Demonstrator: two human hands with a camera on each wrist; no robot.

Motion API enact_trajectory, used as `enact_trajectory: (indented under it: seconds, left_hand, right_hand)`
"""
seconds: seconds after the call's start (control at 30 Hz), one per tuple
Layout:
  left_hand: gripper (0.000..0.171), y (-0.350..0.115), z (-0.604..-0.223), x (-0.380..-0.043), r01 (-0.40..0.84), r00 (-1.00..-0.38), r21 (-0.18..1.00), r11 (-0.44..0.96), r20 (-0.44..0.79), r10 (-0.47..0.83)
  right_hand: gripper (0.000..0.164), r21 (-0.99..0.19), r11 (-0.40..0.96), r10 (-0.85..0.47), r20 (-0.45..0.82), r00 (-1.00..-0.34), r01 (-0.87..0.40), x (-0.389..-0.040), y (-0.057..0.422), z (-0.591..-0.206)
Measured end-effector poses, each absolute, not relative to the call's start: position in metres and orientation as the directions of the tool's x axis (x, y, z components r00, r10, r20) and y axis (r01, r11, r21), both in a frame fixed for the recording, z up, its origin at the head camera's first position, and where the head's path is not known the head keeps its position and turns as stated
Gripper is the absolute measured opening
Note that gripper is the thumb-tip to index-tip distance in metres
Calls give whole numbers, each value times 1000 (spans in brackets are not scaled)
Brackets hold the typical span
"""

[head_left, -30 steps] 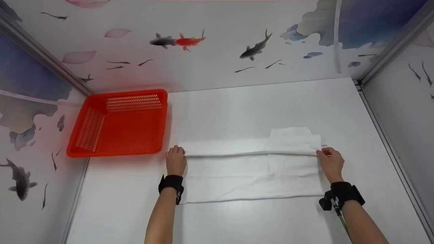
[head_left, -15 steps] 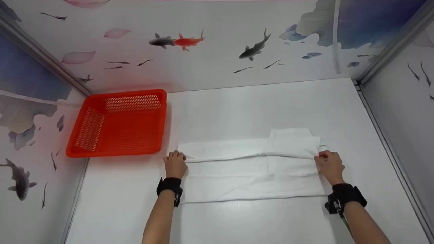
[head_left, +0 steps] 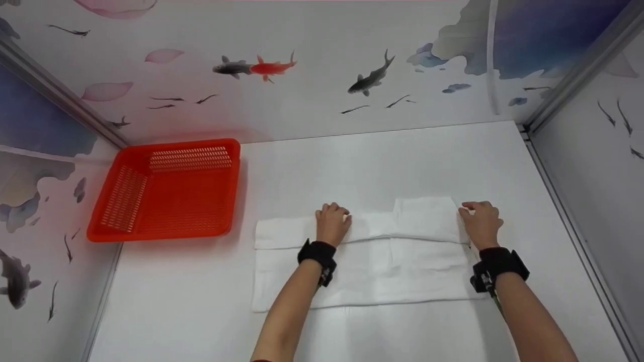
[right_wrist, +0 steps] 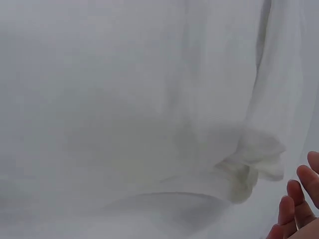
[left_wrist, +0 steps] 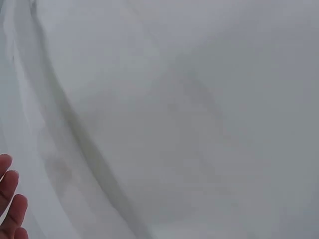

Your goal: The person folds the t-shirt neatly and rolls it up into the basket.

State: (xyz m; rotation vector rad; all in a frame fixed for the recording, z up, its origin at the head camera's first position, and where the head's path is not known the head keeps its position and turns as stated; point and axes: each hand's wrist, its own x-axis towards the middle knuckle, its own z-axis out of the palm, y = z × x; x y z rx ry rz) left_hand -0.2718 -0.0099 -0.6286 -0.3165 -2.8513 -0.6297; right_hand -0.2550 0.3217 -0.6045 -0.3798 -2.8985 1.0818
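A white cloth (head_left: pixel 362 271), possibly a garment, lies folded in a long strip on the table, with its far part turned over toward the near side. A short flap (head_left: pixel 425 208) juts out at its far right. My left hand (head_left: pixel 333 221) is over the far edge, left of the cloth's middle, its fingers loosely bent and holding nothing. Beside the right end is my right hand (head_left: pixel 482 221), fingers loosely curved and apart from the cloth. The right wrist view shows a rumpled corner (right_wrist: pixel 249 169) near those fingers (right_wrist: pixel 294 199).
A red plastic basket (head_left: pixel 231 191) with slotted sides stands at the far left of the white table (head_left: pixel 382 156). Printed wall panels (head_left: pixel 322 30) enclose the back and both sides. Each wrist wears a black strap with a camera.
Both hands have let go of the cloth's fold, which now lies flat toward the near side. The left hand has moved right over the cloth; the right has shifted slightly away from me.
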Motion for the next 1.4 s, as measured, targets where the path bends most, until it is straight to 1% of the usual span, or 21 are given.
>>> enact_trajectory:
  seconds: [0.1,0.2,0.33,0.47,0.53,0.67,0.87,0.97,1.03,1.1,1.17,1.23,1.33,1.4]
  left_hand:
    - [16,28,-623,-270,244,-968,410,879,154,197]
    - [21,58,-620,-268,212,-977,417,884,75,199]
    - [22,84,-623,-263,164,-986,369,915,46,158]
    - [19,97,-628,-256,96,-995,342,935,34,90]
    - [16,100,-629,-254,65,-998,371,926,24,61]
    - [8,102,-627,-251,44,-999,492,870,22,38]
    - [6,98,-616,-249,140,-990,700,701,80,118]
    - [5,94,-613,-247,179,-982,780,600,103,160]
    - [9,91,-611,-245,197,-976,818,541,113,184]
    - [17,89,-610,-243,208,-969,848,488,110,222]
    - [24,86,-610,-241,224,-956,862,454,104,273]
    - [26,82,-610,-239,267,-933,850,454,110,342]
    - [19,75,-611,-235,393,-876,778,491,154,458]
    - [12,70,-613,-232,477,-831,713,513,175,529]
  right_hand:
    - [36,-618,746,237,-101,-966,247,-257,316,-603]
    - [38,-597,752,242,-142,-960,279,-256,311,-605]
    - [41,-579,756,244,-181,-953,303,-252,305,-608]
    - [41,-568,762,239,-199,-950,311,-247,298,-609]
    - [39,-579,753,240,-198,-950,311,-244,296,-608]
    - [34,-625,729,235,-153,-960,278,-239,296,-603]
    - [30,-704,697,161,-38,-986,141,-225,312,-592]
    - [27,-729,681,111,8,-994,70,-215,323,-589]
    - [25,-743,669,75,23,-997,33,-208,330,-588]
    - [23,-752,659,39,21,-999,10,-200,337,-587]
    - [19,-746,666,3,17,-1000,-10,-191,342,-586]
    - [15,-728,685,-25,25,-999,-36,-182,347,-585]
    - [8,-677,726,-85,82,-993,-118,-170,351,-587]
    - [12,-646,740,-133,135,-982,-189,-162,353,-591]
